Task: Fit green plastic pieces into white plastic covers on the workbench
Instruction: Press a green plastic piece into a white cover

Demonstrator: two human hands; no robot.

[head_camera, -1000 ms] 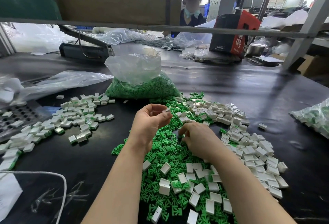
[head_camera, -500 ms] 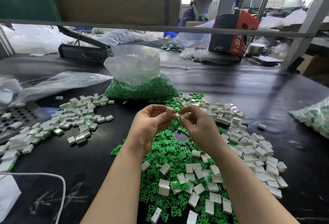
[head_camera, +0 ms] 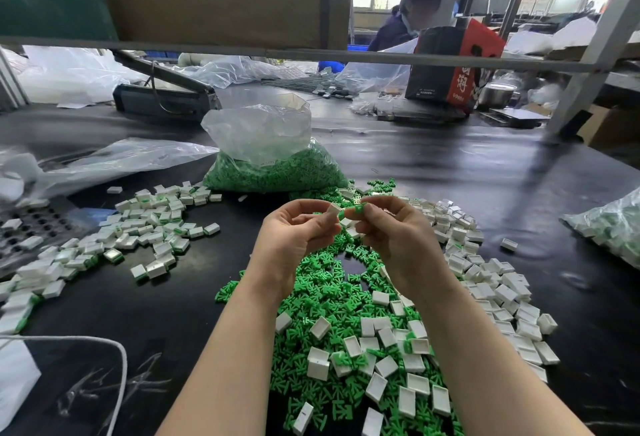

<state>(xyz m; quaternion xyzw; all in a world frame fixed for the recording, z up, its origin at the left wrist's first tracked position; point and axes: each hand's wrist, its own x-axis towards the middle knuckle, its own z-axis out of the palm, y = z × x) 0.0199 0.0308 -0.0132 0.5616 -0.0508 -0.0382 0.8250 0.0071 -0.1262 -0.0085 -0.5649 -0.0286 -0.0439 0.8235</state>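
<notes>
Insertion step is proceeding above the workbench (head_camera: 450,172). Left hand (head_camera: 298,227) is pinching a white cover (head_camera: 334,209); right hand (head_camera: 391,227) is pinching a green piece (head_camera: 360,208) touching its mouth. Next move likely calls for squaring up and pressing home.

Two bare forearms, no sleeves, gloves, rings or watch; left hand (head_camera: 298,231) and right hand (head_camera: 394,231) uncovered

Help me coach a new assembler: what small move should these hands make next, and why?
Probably push the green piece into the white cover. The left hand pinches the cover, the right hand pinches the piece, and the two parts meet at the fingertips, apparently not yet seated.
</notes>
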